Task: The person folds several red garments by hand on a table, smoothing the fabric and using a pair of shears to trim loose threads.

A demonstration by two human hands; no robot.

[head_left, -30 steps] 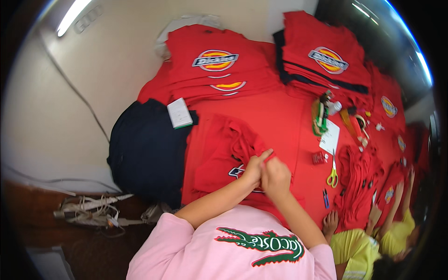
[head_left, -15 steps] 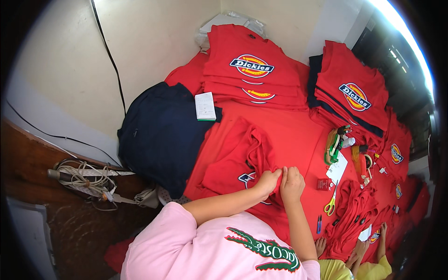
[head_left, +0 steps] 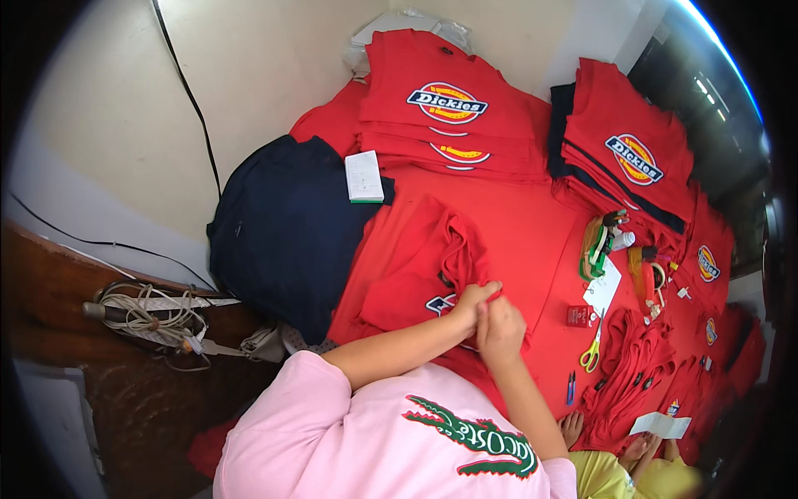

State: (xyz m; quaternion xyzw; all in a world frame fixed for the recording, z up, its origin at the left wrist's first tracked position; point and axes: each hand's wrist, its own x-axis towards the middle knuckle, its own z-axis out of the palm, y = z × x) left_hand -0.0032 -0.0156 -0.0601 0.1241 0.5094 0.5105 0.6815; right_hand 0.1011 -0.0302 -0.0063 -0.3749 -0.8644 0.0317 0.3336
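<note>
A bunched red T-shirt (head_left: 407,270) with a printed emblem on its front lies on the red cloth before me. My left hand (head_left: 472,306) is closed, pinching red fabric at the shirt's right edge. Close against it, my right hand (head_left: 501,331) is curled with its fingers wrapped round cloth of the same shirt. The fingertips are partly hidden where the two hands meet. Dark folds of the collar show just above the left hand.
Folded red shirts (head_left: 449,150) are piled at the back; another pile (head_left: 623,141) stands back right. Dark blue shirts (head_left: 287,233) lie left under a paper pad (head_left: 364,176). Yellow scissors (head_left: 591,353), a tape dispenser (head_left: 595,249) and a pen (head_left: 571,388) lie right. A co-worker's hands hold paper (head_left: 661,425).
My right hand has turned and moved down and left, against my left hand, which has shifted slightly up. The co-worker at the lower right has raised and opened a white paper.
</note>
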